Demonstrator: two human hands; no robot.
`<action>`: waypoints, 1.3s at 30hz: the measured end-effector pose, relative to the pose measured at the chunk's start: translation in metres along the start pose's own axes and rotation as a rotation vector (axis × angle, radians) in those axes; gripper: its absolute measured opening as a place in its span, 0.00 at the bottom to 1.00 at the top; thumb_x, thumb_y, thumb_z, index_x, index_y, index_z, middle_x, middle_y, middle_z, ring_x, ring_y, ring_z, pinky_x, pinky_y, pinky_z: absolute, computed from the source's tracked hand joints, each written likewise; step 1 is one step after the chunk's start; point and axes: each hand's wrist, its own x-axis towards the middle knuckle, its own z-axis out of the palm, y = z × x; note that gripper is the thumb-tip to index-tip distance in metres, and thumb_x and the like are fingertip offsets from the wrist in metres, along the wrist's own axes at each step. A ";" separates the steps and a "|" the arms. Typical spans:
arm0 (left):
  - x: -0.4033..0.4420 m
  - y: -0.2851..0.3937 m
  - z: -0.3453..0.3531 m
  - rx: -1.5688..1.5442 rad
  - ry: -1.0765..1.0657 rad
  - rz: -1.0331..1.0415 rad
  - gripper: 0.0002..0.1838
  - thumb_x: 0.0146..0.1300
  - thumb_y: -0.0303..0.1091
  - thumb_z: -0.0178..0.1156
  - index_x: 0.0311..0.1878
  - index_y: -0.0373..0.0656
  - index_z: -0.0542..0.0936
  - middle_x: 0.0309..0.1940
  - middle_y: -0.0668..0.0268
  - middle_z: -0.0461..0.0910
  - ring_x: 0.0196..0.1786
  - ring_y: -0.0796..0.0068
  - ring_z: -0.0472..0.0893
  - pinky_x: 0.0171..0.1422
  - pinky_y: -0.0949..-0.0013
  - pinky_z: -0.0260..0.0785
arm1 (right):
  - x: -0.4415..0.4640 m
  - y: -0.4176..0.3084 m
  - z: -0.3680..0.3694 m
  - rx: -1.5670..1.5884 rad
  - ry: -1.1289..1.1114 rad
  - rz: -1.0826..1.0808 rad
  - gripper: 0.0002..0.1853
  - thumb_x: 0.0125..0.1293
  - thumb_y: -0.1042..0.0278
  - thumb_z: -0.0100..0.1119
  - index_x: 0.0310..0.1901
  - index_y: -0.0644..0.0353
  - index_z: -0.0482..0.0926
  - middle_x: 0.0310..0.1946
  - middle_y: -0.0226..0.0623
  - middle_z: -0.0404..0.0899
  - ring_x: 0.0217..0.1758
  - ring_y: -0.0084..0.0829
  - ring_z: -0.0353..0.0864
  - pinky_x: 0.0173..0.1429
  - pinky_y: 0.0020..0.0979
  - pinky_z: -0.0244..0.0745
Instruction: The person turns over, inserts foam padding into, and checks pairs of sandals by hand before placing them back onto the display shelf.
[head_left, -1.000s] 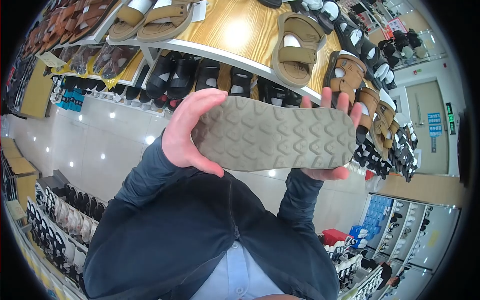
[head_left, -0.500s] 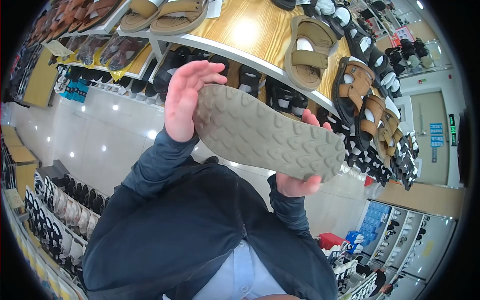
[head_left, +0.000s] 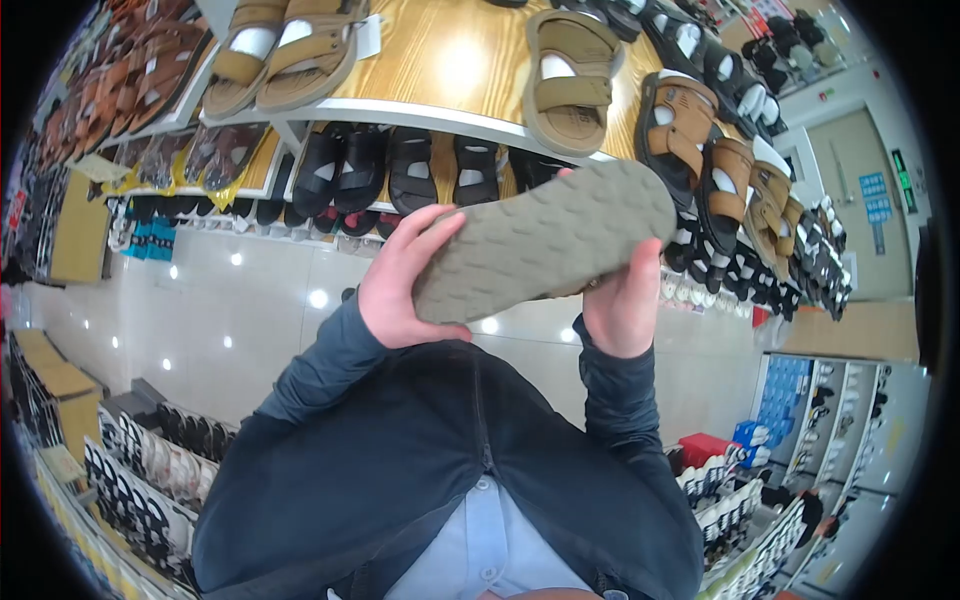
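Observation:
A sandal is held up in front of me with its grey-green ridged sole facing my head camera. Its left end lies between the thumb and fingers of my left hand. My right hand grips the right part from below, thumb on the sole's edge and most fingers hidden behind it. The sole slants, right end higher. Just beyond it, a tan sandal stands on the wooden shelf. The upper of the held sandal is almost wholly hidden.
Brown sandals sit on the shelf's upper left, more on its right. Black sandals line the lower shelf. Racks of shoes stand at lower left. A person is at lower right. Tiled floor lies between.
The sandal's right end has swung up, reversing its slant. My right hand has risen with its thumb now on the sole's edge. My left fingers have come down round the left end.

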 end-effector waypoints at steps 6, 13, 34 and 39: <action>-0.039 -0.041 0.026 -1.179 0.068 -0.253 0.62 0.54 0.66 0.76 0.82 0.42 0.57 0.74 0.56 0.68 0.68 0.59 0.74 0.59 0.60 0.73 | 0.018 -0.019 -0.011 -0.067 -0.255 -0.037 0.33 0.74 0.58 0.63 0.74 0.66 0.67 0.71 0.49 0.73 0.74 0.42 0.73 0.77 0.43 0.68; -0.040 -0.040 0.025 -1.405 0.038 -0.278 0.59 0.55 0.70 0.74 0.80 0.44 0.61 0.69 0.55 0.72 0.65 0.58 0.77 0.49 0.62 0.76 | 0.045 -0.038 -0.001 -0.650 -0.396 -0.373 0.30 0.57 0.73 0.71 0.64 0.61 0.80 0.60 0.44 0.83 0.60 0.44 0.80 0.61 0.41 0.76; -0.053 -0.035 0.030 -1.579 -0.096 -0.353 0.51 0.61 0.73 0.66 0.79 0.54 0.63 0.69 0.59 0.72 0.61 0.62 0.76 0.48 0.64 0.74 | 0.078 -0.030 0.006 -0.654 -0.653 -0.468 0.31 0.37 0.70 0.71 0.51 0.60 0.82 0.49 0.34 0.87 0.33 0.30 0.71 0.37 0.30 0.70; -0.058 -0.037 0.022 -1.621 -0.078 -0.381 0.51 0.62 0.73 0.65 0.79 0.54 0.62 0.70 0.59 0.71 0.62 0.61 0.76 0.48 0.64 0.74 | 0.082 -0.032 0.014 -0.665 -0.589 -0.495 0.27 0.37 0.71 0.70 0.46 0.59 0.82 0.47 0.35 0.86 0.29 0.29 0.68 0.35 0.30 0.68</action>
